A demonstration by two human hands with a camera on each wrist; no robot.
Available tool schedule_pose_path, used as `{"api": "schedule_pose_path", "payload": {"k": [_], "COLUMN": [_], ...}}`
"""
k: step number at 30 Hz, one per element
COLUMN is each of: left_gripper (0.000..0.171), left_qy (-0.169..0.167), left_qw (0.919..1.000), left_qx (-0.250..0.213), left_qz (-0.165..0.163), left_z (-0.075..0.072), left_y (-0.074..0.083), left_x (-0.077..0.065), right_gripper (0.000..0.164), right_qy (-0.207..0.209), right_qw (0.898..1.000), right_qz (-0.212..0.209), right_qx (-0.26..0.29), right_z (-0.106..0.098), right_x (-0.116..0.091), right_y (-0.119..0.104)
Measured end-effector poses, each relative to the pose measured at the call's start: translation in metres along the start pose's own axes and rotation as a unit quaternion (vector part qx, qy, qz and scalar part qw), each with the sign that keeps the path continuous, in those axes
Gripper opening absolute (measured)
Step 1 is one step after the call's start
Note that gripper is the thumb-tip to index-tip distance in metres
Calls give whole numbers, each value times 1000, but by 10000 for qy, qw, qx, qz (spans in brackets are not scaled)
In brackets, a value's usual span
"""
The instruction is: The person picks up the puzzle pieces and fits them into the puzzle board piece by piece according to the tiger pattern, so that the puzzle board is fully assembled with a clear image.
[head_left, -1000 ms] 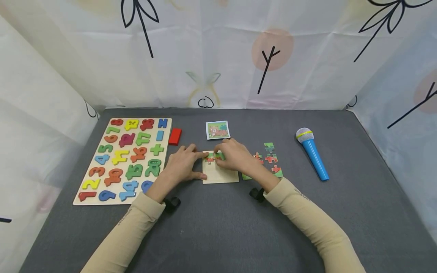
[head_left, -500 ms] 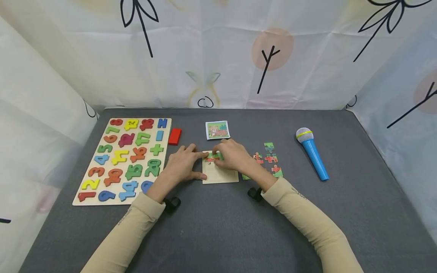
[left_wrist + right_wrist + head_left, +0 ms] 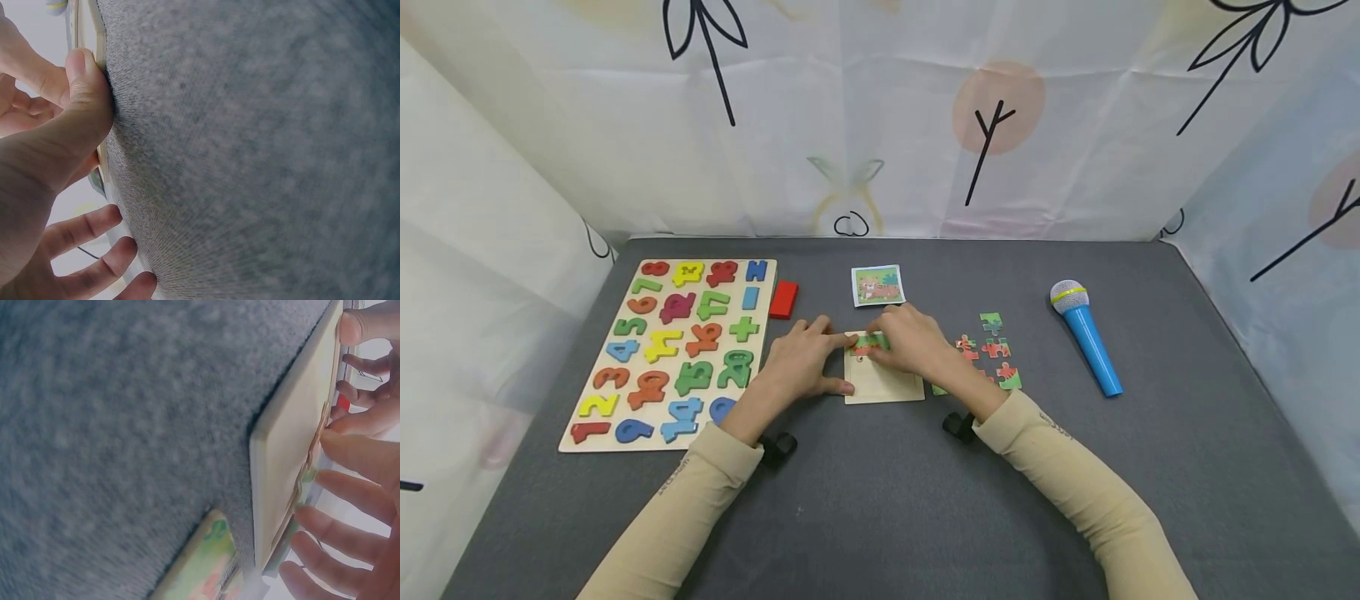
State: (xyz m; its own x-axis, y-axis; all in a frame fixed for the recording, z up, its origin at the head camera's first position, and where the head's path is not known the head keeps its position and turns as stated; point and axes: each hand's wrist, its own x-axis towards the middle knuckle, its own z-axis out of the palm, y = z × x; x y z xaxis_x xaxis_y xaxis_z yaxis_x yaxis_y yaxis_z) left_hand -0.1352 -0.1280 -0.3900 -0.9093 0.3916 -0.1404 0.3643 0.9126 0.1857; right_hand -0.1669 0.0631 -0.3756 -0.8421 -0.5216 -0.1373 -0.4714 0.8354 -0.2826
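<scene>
A small pale wooden puzzle board (image 3: 883, 387) lies flat in the middle of the table, with joined green and red jigsaw pieces (image 3: 861, 350) along its far left part. My left hand (image 3: 801, 360) steadies the board at its left edge, thumb and index finger spread along it. In the left wrist view the thumb (image 3: 78, 94) presses that edge. My right hand (image 3: 912, 342) reaches over the board from the right and pinches a green jigsaw piece (image 3: 880, 340) at the far edge. Its fingertips partly hide the piece. The right wrist view shows the thumb and fingers (image 3: 350, 487) close over the pieces.
Several loose jigsaw pieces (image 3: 996, 348) lie right of the board, some behind the right forearm. A picture card (image 3: 878, 286) lies beyond it. Left are a number board (image 3: 655, 333) and a red block (image 3: 784, 300). A toy microphone (image 3: 1088, 337) lies far right.
My right hand and forearm have shifted very slightly left, still at the same piece. The left hand stays in place on the board's edge.
</scene>
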Motion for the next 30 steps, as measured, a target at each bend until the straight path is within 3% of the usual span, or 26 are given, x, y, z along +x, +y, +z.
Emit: {"api": "schedule_pose_path", "payload": {"k": [30], "left_gripper": [83], "left_qy": [139], "left_qw": [9994], "left_qx": [263], "left_qz": [157], "left_z": [1], "left_y": [1], "left_x": [-1], "right_gripper": [25], "right_qy": [-10], "right_qw": [9990], "right_qz": [-123], "right_qx": [429], "right_z": [3], "right_x": [0], "right_y": [3]}}
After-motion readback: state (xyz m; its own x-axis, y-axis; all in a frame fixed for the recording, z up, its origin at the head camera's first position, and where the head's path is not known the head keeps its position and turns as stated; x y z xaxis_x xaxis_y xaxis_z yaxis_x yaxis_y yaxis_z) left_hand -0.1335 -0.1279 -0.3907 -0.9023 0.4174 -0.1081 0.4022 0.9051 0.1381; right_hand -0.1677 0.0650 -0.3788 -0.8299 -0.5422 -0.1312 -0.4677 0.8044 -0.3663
